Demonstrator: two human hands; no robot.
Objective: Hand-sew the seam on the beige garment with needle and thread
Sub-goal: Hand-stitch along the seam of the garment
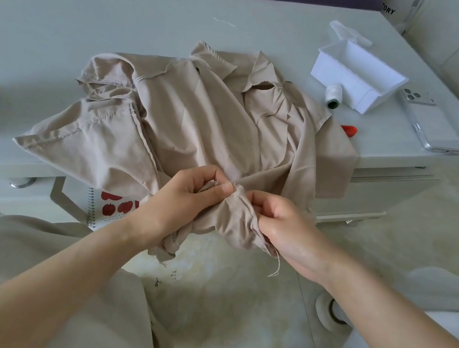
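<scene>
Head view: the beige garment [201, 114] sprawls on the surface [97, 15], its hem hanging off the near edge, where fingers of the left hand [194, 195] and right hand [286, 229] pinch the seam [237, 202]. With the needle hidden, uneven tugging could pucker stitches or prick skin.

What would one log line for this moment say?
left hand: pinches beige garment fold | right hand: pinches same fold | needle: not visible | thread spool: on table beside white box
</scene>
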